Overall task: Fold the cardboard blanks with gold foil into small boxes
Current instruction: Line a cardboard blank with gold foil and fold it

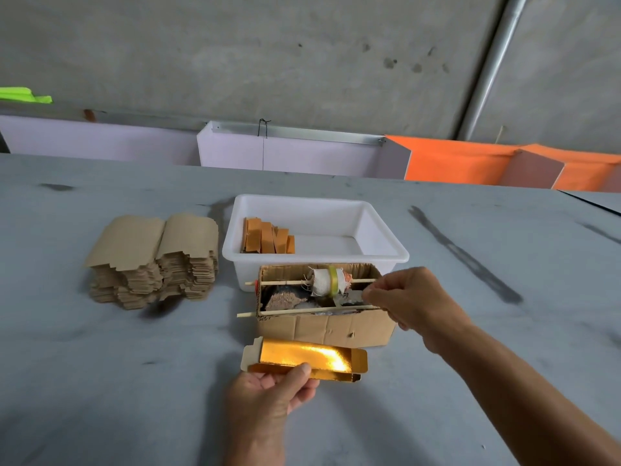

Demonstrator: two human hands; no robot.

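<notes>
My left hand (272,395) grips the gold-foil cardboard blank (304,359) at its near left edge, thumb curled over the folded strip, fingers underneath; the blank lies low over the grey desk (100,381), foil side up and partly creased along its length, just in front of a small corrugated cardboard box (324,326). My right hand (411,299) reaches over that box's right end, its fingers (371,292) pinched together on a short strip of tape coming off a roll (327,280) that is threaded on a thin wooden stick (285,282); a second stick (302,311) lies across the near side of the box, and a dark lump sits inside it, though I cannot tell what it is. Directly behind the box stands a white plastic tub (386,242), touching it, with a row of orange folded pieces (267,237) leaning in its left part. To the left, apart from the tub, sits a tall stack of brown flat blanks (151,264), plain side up.
</notes>
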